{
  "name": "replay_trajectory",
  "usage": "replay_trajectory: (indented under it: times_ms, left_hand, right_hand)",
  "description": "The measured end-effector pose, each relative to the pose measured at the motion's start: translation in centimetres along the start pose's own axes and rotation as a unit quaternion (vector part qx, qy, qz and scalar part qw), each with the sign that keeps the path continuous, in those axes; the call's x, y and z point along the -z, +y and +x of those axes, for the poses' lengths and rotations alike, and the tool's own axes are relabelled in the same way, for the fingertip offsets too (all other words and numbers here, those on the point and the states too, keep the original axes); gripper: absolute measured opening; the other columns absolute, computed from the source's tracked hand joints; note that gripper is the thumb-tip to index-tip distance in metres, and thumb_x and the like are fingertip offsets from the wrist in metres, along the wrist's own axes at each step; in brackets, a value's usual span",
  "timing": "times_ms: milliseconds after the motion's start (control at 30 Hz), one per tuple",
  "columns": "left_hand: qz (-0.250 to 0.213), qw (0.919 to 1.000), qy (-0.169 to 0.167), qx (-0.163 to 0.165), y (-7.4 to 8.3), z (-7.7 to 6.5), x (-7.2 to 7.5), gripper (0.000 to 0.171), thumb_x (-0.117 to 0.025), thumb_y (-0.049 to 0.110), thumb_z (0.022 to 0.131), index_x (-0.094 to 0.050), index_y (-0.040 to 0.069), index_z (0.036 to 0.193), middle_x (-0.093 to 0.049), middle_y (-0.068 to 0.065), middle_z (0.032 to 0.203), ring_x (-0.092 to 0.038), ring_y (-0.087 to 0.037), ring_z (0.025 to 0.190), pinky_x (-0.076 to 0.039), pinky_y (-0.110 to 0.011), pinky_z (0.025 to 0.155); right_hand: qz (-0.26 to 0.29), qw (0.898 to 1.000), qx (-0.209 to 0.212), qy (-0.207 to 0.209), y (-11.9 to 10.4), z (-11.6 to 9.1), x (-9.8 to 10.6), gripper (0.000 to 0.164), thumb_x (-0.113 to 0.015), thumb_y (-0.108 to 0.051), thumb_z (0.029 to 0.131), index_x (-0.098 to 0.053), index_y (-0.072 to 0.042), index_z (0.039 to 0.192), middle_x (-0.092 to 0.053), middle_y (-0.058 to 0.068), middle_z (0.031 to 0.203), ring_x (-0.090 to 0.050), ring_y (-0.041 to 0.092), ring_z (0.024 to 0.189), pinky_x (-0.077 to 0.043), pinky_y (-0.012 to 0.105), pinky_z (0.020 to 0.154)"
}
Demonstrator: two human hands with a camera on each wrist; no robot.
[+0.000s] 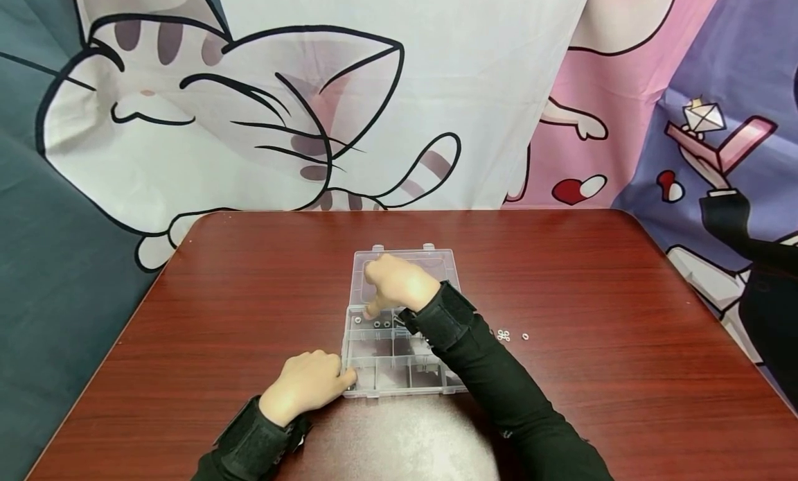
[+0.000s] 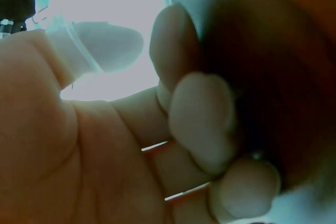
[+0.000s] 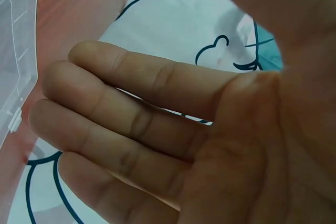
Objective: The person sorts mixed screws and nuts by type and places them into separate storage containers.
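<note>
A clear plastic compartment box (image 1: 361, 363) stands on the table with its lid (image 1: 436, 260) laid back on the far side. My left hand (image 1: 308, 386) is at its near left corner, thumb over the edge. In the left wrist view the thumb (image 2: 107, 45) shows against clear plastic, with the other fingers curled. Above the box's far row and lid is my right hand (image 1: 399, 283). Its fingers (image 3: 126, 114) are nearly straight in the right wrist view, holding nothing. Small ring-shaped metal pieces (image 1: 377, 324) lie in the far row; my right forearm hides the box's right side.
Right of the box, past my right forearm, a small cluster of metal rings (image 1: 503, 335) lies on the brown table (image 1: 592, 280), with one single ring (image 1: 526, 336) apart. Behind the table's far edge hangs a cartoon-printed cloth (image 1: 486, 86).
</note>
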State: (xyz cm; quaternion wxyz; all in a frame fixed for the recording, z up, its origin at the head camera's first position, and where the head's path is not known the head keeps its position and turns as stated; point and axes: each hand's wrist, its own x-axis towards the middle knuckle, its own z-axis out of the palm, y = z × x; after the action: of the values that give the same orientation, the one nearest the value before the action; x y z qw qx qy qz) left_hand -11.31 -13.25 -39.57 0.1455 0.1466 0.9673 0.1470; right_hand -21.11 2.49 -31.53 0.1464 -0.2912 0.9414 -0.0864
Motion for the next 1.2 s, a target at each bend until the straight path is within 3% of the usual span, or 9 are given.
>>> replay_trajectory:
  times_ms: [200, 367, 433, 600, 700, 833, 1033, 1200]
  left_hand:
    - [0.001, 1.0000, 0.002, 0.000, 0.0, -0.1, -0.1, 0.043, -0.050, 0.031, 0.088, -0.035, 0.015, 0.050, -0.027, 0.003, 0.050, -0.032, -0.013, 0.044, -0.026, -0.031, 0.045]
    - [0.001, 1.0000, -0.004, 0.001, 0.0, 0.0, -0.1, 0.043, -0.049, 0.031, 0.088, -0.035, 0.015, 0.051, -0.027, 0.003, 0.050, -0.033, -0.014, 0.044, -0.026, -0.031, 0.045]
    - [0.001, 1.0000, -0.005, 0.001, 0.1, 0.0, -0.1, 0.043, -0.049, 0.032, 0.088, -0.036, 0.015, 0.051, -0.028, 0.003, 0.050, -0.035, -0.014, 0.045, -0.027, -0.032, 0.045]
    - [0.003, 1.0000, 0.000, 0.000, 0.1, 0.0, -0.1, 0.043, -0.049, 0.031, 0.087, -0.036, 0.015, 0.050, -0.029, 0.003, 0.049, -0.036, -0.014, 0.045, -0.028, -0.032, 0.045]
    - [0.003, 1.0000, 0.003, -0.002, 0.1, 0.0, -0.1, 0.045, -0.050, 0.031, 0.087, -0.034, 0.015, 0.049, -0.027, 0.003, 0.048, -0.033, -0.013, 0.044, -0.025, -0.031, 0.044]
    - [0.006, 0.9999, 0.008, -0.002, 0.1, 0.0, -0.2, 0.045, -0.050, 0.031, 0.087, -0.034, 0.015, 0.048, -0.026, 0.004, 0.048, -0.033, -0.013, 0.044, -0.025, -0.031, 0.044]
    - [0.002, 1.0000, 0.006, -0.002, 0.0, 0.1, -0.3, 0.045, -0.050, 0.032, 0.087, -0.034, 0.015, 0.049, -0.026, 0.003, 0.048, -0.032, -0.013, 0.043, -0.024, -0.030, 0.044]
    - [0.007, 1.0000, 0.006, 0.001, -0.1, 0.2, -0.3, 0.044, -0.050, 0.033, 0.086, -0.035, 0.014, 0.049, -0.028, 0.003, 0.049, -0.035, -0.014, 0.044, -0.027, -0.032, 0.045]
  right_hand:
    - [-0.003, 1.000, -0.002, -0.003, 0.1, -0.1, 0.0, 0.042, -0.079, -0.031, 0.067, -0.061, -0.005, 0.094, -0.058, 0.003, 0.086, -0.053, 0.014, 0.074, -0.043, 0.025, 0.062]
    - [0.006, 1.000, 0.003, 0.005, 0.6, -0.5, 0.1, 0.034, -0.079, -0.030, 0.068, -0.058, -0.006, 0.078, -0.046, -0.001, 0.068, -0.044, 0.012, 0.062, -0.036, 0.024, 0.055]
    - [0.005, 1.000, 0.008, 0.013, 1.0, -0.7, 0.2, 0.031, -0.079, -0.029, 0.068, -0.058, -0.006, 0.075, -0.050, -0.001, 0.068, -0.048, 0.013, 0.064, -0.038, 0.024, 0.057]
    - [0.007, 1.000, -0.006, 0.020, 2.4, -1.4, 0.4, 0.035, -0.077, -0.025, 0.070, -0.066, -0.003, 0.095, -0.062, 0.011, 0.102, -0.058, 0.023, 0.092, -0.046, 0.032, 0.073]
    - [0.007, 1.000, -0.018, 0.020, 3.3, -1.9, 0.5, 0.040, -0.076, -0.024, 0.071, -0.065, 0.000, 0.101, -0.061, 0.012, 0.106, -0.056, 0.027, 0.097, -0.046, 0.035, 0.076]
    - [-0.008, 0.999, -0.028, 0.029, 4.5, -2.5, 0.5, 0.032, -0.075, -0.027, 0.070, -0.067, -0.002, 0.088, -0.062, 0.007, 0.091, -0.052, 0.024, 0.086, -0.045, 0.034, 0.068]
    - [0.008, 0.998, -0.043, 0.041, 6.2, -3.5, 0.7, 0.025, -0.076, -0.024, 0.069, -0.059, -0.007, 0.065, -0.039, -0.004, 0.062, -0.036, 0.012, 0.057, -0.034, 0.027, 0.054]
    - [0.017, 0.997, -0.048, 0.054, 7.4, -4.3, 0.7, 0.025, -0.076, -0.024, 0.068, -0.057, -0.007, 0.063, -0.036, -0.005, 0.057, -0.034, 0.012, 0.054, -0.033, 0.026, 0.053]
